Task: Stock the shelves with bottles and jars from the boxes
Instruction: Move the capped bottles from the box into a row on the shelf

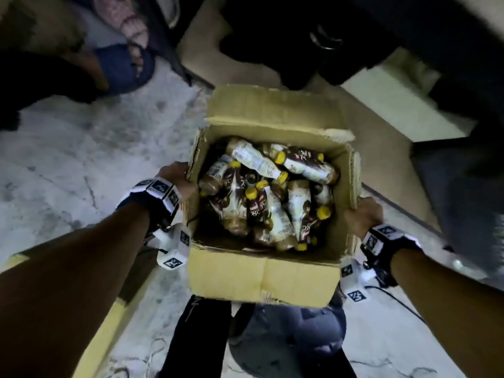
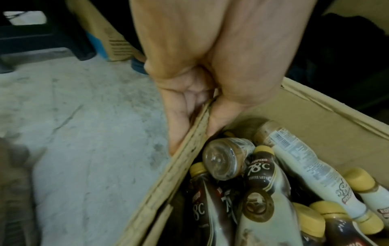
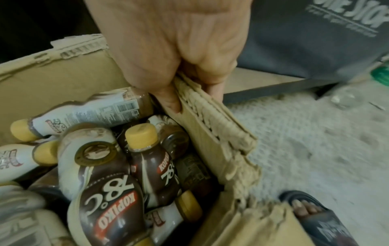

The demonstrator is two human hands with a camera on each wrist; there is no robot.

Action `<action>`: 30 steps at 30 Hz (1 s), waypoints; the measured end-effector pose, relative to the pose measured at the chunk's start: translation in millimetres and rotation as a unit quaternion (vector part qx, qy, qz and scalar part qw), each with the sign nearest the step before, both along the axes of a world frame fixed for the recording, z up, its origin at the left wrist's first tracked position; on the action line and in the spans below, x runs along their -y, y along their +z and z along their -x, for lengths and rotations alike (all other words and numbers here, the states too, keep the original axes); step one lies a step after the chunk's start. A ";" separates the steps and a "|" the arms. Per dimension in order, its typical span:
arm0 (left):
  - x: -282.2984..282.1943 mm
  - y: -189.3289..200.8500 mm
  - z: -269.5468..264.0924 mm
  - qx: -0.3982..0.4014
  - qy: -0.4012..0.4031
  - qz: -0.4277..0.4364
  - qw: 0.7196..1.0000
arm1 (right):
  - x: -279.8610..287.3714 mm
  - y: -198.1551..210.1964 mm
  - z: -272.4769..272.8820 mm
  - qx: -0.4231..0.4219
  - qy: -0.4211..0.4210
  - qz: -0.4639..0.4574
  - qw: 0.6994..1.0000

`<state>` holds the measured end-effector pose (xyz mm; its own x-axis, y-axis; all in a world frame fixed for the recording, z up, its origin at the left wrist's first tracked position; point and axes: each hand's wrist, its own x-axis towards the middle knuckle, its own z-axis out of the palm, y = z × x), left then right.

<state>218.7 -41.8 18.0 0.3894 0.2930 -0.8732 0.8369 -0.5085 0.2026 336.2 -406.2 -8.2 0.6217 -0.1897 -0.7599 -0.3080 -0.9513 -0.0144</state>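
Observation:
An open cardboard box (image 1: 261,276) sits in front of me, filled with several brown-and-cream coffee bottles (image 1: 261,203) with yellow caps, lying jumbled. My left hand (image 1: 178,177) grips the box's left wall (image 2: 185,159), thumb inside and fingers outside. My right hand (image 1: 362,214) pinches the folded right flap (image 3: 212,119) the same way, thumb inside by the bottles (image 3: 109,186). In the left wrist view the bottles (image 2: 261,179) lie just below my thumb. No shelf can be made out.
Grey concrete floor (image 1: 95,148) surrounds the box. Flattened cardboard (image 1: 403,110) lies beyond it, more cardboard (image 1: 103,334) at lower left. Another person's sandalled foot (image 1: 131,64) is at upper left. A dark printed bag (image 3: 315,40) stands right; my sandalled foot (image 3: 315,216) is beside the box.

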 end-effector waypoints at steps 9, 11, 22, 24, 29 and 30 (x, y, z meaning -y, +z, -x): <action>147.7 -49.6 -60.1 -0.011 -0.156 -0.007 0.988 | 177.1 -16.8 18.0 0.000 -0.144 0.025 0.989; 170.0 -64.1 -67.9 -0.018 -0.166 -0.009 0.986 | 198.7 -24.9 24.5 0.003 -0.157 0.022 0.987; 228.7 -110.3 -67.4 -0.026 -0.186 -0.076 0.979 | 237.1 -78.6 67.6 0.004 -0.242 -0.031 0.970; 233.2 -105.2 -61.9 -0.006 -0.124 -0.102 0.987 | 239.1 -76.8 71.5 0.021 -0.243 -0.037 0.969; 272.0 -86.4 -73.7 0.090 -0.039 -0.176 0.979 | 223.9 -57.7 61.1 0.191 -0.187 -0.033 0.963; 283.8 -87.7 -77.9 0.068 -0.056 -0.150 0.985 | 215.9 -57.9 58.2 0.191 -0.177 -0.053 0.964</action>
<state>296.6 -325.6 -69.6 0.5411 0.4791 -0.6912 0.7480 -0.6498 0.1351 277.9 -622.2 -66.1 0.7706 -0.3760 -0.5145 -0.5665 -0.7740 -0.2829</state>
